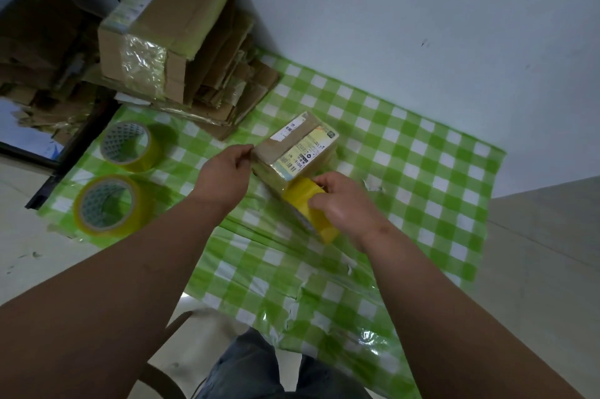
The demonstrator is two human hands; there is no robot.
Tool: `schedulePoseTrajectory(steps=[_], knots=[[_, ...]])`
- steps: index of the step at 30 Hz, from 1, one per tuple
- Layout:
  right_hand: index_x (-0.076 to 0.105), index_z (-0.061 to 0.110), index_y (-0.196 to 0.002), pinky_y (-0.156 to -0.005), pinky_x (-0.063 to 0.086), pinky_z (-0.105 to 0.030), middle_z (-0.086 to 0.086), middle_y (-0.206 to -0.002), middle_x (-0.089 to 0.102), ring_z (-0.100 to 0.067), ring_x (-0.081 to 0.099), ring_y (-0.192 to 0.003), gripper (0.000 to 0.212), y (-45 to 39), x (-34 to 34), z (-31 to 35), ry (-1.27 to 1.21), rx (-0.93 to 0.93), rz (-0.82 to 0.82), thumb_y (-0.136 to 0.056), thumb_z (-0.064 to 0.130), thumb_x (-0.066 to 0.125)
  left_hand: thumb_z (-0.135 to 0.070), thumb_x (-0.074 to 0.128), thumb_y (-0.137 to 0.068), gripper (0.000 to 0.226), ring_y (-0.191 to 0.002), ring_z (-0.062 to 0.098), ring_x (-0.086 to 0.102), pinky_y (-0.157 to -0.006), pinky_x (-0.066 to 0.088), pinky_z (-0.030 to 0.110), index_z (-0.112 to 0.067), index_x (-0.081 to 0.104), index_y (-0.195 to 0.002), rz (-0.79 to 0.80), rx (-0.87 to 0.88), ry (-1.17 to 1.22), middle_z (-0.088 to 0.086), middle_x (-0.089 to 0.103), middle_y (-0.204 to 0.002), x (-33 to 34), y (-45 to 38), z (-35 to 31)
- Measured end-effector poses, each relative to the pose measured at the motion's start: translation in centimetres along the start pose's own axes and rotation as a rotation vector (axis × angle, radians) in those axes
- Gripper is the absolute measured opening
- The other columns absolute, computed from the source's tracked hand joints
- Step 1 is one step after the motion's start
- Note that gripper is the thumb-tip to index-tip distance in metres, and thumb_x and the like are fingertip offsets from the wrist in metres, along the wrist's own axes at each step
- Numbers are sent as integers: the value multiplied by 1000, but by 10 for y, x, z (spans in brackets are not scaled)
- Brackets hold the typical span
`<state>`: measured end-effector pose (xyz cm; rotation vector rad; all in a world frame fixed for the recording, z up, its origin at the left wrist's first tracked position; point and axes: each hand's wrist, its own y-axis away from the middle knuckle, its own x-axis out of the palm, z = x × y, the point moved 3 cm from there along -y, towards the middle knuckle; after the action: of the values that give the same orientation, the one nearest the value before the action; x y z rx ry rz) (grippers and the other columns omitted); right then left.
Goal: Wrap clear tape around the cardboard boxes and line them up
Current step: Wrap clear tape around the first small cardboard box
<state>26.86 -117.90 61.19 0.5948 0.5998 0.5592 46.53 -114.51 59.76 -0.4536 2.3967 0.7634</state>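
Seated over a green-checked cloth (422, 171), a person curls the right hand (344, 207) around a yellow tape roll (308, 207) pressed against the near end of a small box (297, 152), fingers wrapped over its rim. Opposite, the left hand (227, 171) pinches the box's left corner between thumb and fingertips, steadying it. That box, bearing a printed label and glossy tape, sits near the cloth's middle. Two spare rolls (128, 145) lie flat at the cloth's left edge, one behind the other. Beyond them a larger taped box (146, 41) rests atop a heap of flattened cardboard (227, 93) against a pale wall (422, 25). Blue jeans (256, 366) show at the bottom edge.
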Motion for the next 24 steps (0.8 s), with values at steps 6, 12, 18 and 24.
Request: schedulePoseTrajectory(steps=[6,12,18,24], knots=[[62,29,-115,-92,53,-52,1,-106,71,-23,68,-98,45,9,32,-5,-261,49,44,-70,30,66,-31,74,-87,104,-144,21,31,-102,28,23,-16,0,-158,226,-8,69,5,30,-159,19,8,-14],[51,17,-138,-87,47,-29,-4,-122,64,-17,62,-107,48,14,41,-25,-313,79,26,-93,20,67,-23,75,-86,105,-143,22,36,-107,33,31,-24,-2,-158,237,82,-118,3,27,-161,28,-3,3],[67,16,-111,-83,46,-33,2,-99,65,-12,58,-90,18,20,45,-25,-237,31,78,-96,24,62,-33,65,-93,93,-146,33,28,-115,31,45,-30,-2,-158,249,146,-312,12,2,-166,28,-16,10],[64,12,-115,-90,46,-39,-8,-112,66,-20,58,-97,23,26,49,-31,-235,10,62,-101,25,52,-28,61,-96,91,-146,33,29,-113,30,41,-20,-6,-158,284,201,-364,13,1,-165,28,-20,5]])
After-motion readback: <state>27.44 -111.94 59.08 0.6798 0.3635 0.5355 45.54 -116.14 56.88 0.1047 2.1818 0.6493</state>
